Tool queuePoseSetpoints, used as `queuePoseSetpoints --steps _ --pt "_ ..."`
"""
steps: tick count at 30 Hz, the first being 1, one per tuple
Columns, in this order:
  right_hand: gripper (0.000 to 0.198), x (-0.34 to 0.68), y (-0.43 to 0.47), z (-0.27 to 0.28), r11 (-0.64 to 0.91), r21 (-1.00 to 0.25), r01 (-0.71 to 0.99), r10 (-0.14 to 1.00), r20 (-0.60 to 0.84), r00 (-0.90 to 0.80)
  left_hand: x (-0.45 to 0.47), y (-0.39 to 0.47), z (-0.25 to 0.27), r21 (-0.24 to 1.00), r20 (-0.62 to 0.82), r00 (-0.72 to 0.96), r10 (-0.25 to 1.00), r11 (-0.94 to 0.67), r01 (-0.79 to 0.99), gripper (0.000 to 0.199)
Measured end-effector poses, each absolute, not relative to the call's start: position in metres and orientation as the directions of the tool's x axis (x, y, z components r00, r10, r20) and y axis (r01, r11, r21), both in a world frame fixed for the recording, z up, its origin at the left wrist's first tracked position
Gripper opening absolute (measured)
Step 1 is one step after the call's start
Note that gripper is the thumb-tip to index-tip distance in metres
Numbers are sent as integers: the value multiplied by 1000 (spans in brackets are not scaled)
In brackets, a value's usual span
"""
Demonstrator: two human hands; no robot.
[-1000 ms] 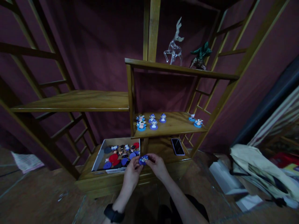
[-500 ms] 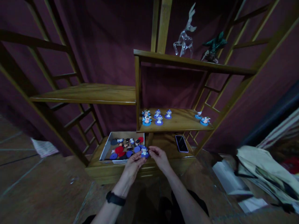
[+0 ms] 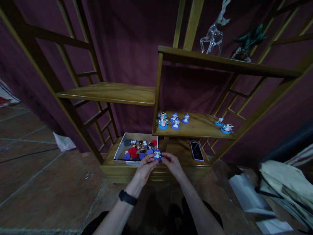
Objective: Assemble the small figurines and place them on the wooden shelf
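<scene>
One purple-based figurine [image 3: 157, 154] is clamped in the left hand [image 3: 146, 165], curled right hand [image 3: 171, 162] beside, contact unclear

Figurine [image 3: 157, 154] you hold: small, purple-blue on top, white and blue body, round purple base. Stands upright, front facing you. Base gripped in your left hand [image 3: 144, 168]; your right hand [image 3: 173, 164] close at its other side, contact unclear. Held up near right front corner of box [image 3: 118, 151].

Left hand [image 3: 146, 164], one: fingers bent in a grip. Right hand [image 3: 171, 161], one: just beside it, fingers curled inward. Forearms [image 3: 195, 202], two: bare, I see, and angled together.
</scene>
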State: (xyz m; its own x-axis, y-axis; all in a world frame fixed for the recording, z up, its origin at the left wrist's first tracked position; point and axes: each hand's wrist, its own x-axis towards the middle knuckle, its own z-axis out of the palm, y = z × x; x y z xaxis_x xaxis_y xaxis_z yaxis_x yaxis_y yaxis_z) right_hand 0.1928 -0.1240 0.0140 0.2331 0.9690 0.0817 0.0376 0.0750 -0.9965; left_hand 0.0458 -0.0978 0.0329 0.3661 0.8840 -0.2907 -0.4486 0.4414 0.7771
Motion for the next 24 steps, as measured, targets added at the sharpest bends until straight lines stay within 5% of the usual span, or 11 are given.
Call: queuePoseSetpoints --steps 11,24 --pt "28 187 -125 16 63 -996 -59 972 48 232 48 -97 35 895 -145 281 949 247 -372 38" --pt "22 184 -131 31 62 -997 -52 959 46 281 47 -103 39 835 -244 325 914 369 -409 45"
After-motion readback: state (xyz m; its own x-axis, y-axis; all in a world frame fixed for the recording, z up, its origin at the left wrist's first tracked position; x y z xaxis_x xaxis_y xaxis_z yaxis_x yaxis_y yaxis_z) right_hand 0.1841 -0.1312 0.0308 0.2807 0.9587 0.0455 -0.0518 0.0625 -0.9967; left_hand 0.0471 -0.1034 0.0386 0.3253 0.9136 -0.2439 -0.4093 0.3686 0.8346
